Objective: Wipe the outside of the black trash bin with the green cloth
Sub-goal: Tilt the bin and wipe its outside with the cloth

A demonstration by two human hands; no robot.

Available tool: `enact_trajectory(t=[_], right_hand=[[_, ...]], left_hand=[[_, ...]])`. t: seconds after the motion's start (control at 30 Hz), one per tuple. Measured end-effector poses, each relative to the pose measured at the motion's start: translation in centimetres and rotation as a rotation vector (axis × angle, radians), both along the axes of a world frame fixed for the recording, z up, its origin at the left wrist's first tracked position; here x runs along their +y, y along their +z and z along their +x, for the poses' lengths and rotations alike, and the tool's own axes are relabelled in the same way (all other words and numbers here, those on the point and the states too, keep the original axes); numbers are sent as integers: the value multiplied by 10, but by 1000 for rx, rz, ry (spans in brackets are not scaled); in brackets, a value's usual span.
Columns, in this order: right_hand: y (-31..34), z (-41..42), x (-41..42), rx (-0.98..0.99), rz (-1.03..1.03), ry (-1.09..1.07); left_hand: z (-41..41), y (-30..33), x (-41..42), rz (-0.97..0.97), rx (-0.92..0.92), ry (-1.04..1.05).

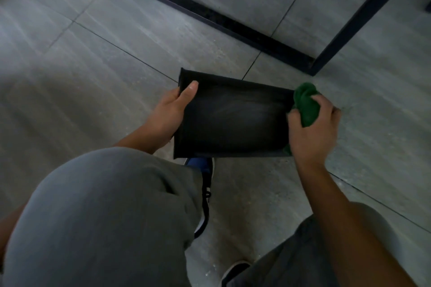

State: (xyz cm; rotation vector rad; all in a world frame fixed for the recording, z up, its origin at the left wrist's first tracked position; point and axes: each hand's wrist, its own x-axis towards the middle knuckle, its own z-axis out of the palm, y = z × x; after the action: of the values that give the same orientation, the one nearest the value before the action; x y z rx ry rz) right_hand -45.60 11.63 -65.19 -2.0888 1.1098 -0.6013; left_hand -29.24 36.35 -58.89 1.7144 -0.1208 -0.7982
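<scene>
Two hands on black trash bin [233, 116], held above floor [116, 53]: left hand [171, 113] grips its left rim, right hand [313, 128] clutches green cloth [305, 105] vs right wall. Risk: hard wiping w/ one-sided hold could twist bin loose.

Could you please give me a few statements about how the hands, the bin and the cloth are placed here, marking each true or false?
1. The right hand grips the green cloth. True.
2. The cloth is against the left side of the black trash bin. False: it is at the bin's right side.
3. The left hand holds the bin's left edge, thumb over the rim. True.
4. The bin is full of rubbish. False: no rubbish shows inside.
5. The bin stands on a table. False: it is over the tiled floor.
</scene>
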Motion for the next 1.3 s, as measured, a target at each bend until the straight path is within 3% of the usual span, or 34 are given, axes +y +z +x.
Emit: enact_trajectory(t=[0.17,0.3,0.43,0.6,0.8,1.07,1.23,1.3], right_hand=[[11,-3,-18,-107,151,-183],[9,-9,-25,-90,192,-169],[1,-21,-19,-34,278,-168],[12,-9,-19,-85,236,-120],[19,6,-26,-99,237,-114],[21,20,39,121,260,48],[70,44,104,-232,117,210],[74,46,118,-273,34,252]], left_hand=[[6,10,5,19,87,-36],[2,14,13,-3,232,-25],[2,17,13,-17,248,54],[4,16,5,54,72,91],[7,26,7,98,-133,-147],[-7,30,-4,238,-306,-385],[4,37,-20,204,-468,-415],[6,40,-29,156,-500,-383]])
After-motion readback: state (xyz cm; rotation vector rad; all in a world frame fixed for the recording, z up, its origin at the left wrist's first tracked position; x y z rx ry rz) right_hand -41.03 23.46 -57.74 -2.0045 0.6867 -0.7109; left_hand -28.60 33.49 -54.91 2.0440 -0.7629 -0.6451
